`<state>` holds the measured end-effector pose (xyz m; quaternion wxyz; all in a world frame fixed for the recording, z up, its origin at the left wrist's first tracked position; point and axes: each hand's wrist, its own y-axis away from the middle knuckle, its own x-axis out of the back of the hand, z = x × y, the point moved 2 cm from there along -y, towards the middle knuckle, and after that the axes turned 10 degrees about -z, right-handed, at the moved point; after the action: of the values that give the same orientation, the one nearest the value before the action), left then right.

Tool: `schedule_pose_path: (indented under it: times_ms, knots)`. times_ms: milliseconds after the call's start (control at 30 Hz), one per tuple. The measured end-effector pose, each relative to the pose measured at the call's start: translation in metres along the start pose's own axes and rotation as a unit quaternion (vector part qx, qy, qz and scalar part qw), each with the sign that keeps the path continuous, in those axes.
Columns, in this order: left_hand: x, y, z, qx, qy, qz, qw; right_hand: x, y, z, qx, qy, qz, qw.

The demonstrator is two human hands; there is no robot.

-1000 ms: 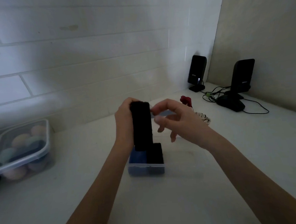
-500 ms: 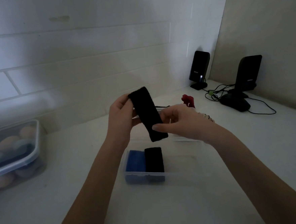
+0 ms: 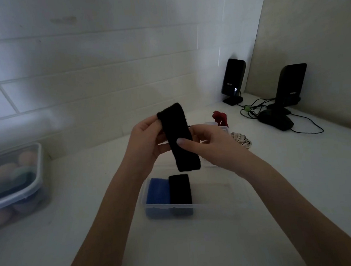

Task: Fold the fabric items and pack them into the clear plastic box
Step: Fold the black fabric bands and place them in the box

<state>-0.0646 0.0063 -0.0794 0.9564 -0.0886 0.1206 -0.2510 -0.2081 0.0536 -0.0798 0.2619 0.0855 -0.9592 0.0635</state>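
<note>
Both hands hold a long black fabric band [image 3: 179,136] in the air above the clear plastic box [image 3: 217,210]. My left hand [image 3: 145,143] pinches its upper end. My right hand [image 3: 204,145] grips its middle, thumb across the front. The band hangs tilted, lower end toward the box. Inside the box, at its left end, a folded blue fabric piece [image 3: 158,190] lies beside a folded black piece [image 3: 179,187]; the rest of the box holds nothing.
A lidded clear tub [image 3: 18,181] of coloured round items stands at the left. Behind my right hand lie a red fabric item [image 3: 220,117] and a pale striped scrunchie [image 3: 241,141]. Two black speakers [image 3: 233,81] and cables [image 3: 252,109] fill the back right corner.
The black band went from hanging straight down in my left hand to tilted, with my right hand closing on its middle. The camera view shifted slightly, showing the box more fully.
</note>
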Motion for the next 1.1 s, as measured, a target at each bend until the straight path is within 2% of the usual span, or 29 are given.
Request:
schedule_pose_path:
  times_ms: [167, 233, 300, 367, 533, 767, 967, 1100]
  knots:
    - [0.003, 0.001, 0.003, 0.033, 0.145, -0.060, 0.987, 0.002, 0.003, 0.000, -0.008, -0.057, 0.001, 0.998]
    - [0.001, 0.001, 0.002, 0.029, 0.099, -0.062, 0.993, 0.001, 0.003, 0.000, -0.009, -0.052, -0.012, 0.999]
    - [-0.001, 0.001, -0.002, 0.007, 0.020, -0.038, 0.999, 0.000, 0.004, 0.000, -0.004, -0.027, -0.025, 0.999]
    - [-0.002, 0.002, -0.004, -0.007, -0.008, -0.010, 1.000, -0.001, 0.005, 0.000, -0.001, -0.002, -0.028, 1.000]
    - [-0.003, 0.003, -0.002, -0.014, -0.012, -0.008, 1.000, -0.002, 0.006, -0.003, 0.014, -0.019, 0.005, 1.000]
    - [-0.008, 0.006, 0.001, -0.026, -0.040, 0.009, 0.999, -0.003, 0.006, -0.003, 0.051, -0.013, 0.010, 0.999]
    - [-0.008, 0.007, 0.002, -0.053, -0.089, 0.052, 0.993, -0.008, 0.009, -0.003, 0.046, -0.023, -0.043, 0.998]
    - [-0.008, 0.008, 0.002, -0.041, -0.063, 0.073, 0.994, -0.010, 0.006, -0.001, 0.061, -0.038, -0.030, 0.997]
